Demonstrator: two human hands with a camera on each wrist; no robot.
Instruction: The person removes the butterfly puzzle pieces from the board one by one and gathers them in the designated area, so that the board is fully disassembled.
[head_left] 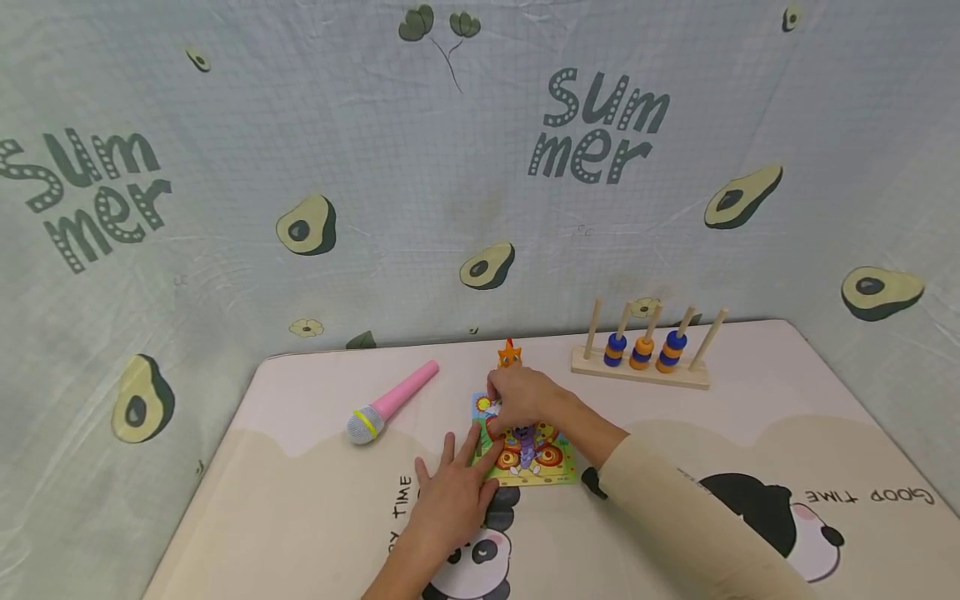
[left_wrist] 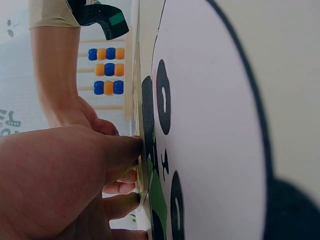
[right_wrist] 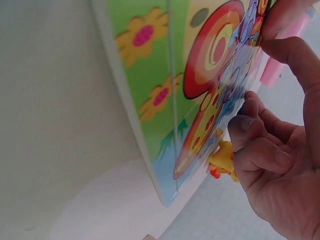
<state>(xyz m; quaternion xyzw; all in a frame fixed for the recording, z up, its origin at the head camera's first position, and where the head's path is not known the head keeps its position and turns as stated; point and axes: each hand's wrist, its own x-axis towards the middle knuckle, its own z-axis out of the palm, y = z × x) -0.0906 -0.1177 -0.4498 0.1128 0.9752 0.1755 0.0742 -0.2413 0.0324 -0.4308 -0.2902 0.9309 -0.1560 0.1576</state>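
A flat puzzle board (head_left: 558, 477) with a butterfly, flowers and a sun lies on the table. My left hand (head_left: 450, 496) rests with spread fingers on its lower left edge. Over the upper left part is my right hand (head_left: 525, 396). In the right wrist view, the right hand (right_wrist: 280, 175) has its fingers curled, with nothing visible in them, while its thumb touches the board (right_wrist: 150, 65) near the butterfly's body. Another fingertip meets the board just beside that thumb. Seen from the left wrist, the left hand (left_wrist: 55, 180) has its fingertips at the board's edge.
An orange star-shaped toy (head_left: 509, 355) stands just behind the board. To the left lies a pink toy microphone (head_left: 401, 396) with a grey head. A wooden peg stand (head_left: 637, 375) with blue and orange beads is at the back right, near the fabric backdrop (head_left: 420, 183).
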